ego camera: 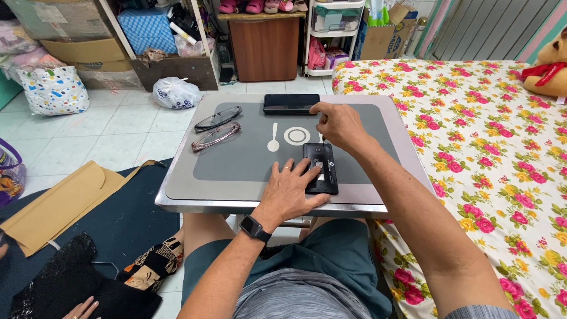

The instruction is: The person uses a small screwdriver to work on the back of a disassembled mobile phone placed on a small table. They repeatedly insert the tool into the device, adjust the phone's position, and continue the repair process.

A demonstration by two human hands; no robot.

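Pinning the opened phone

Steadying now: left hand presses flat, fingers spread, on the opened phone, its long axis running away from the body. Right hand pinches a thin tool just beyond the phone's far end on the tabletop.

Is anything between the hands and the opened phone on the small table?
Nothing visible. The left hand already lies flat on the opened phone, pinning it. The right hand hovers just above its top end, pinching a thin tool whose tip comes down by that end. The glasses and the black slab lie apart from it.
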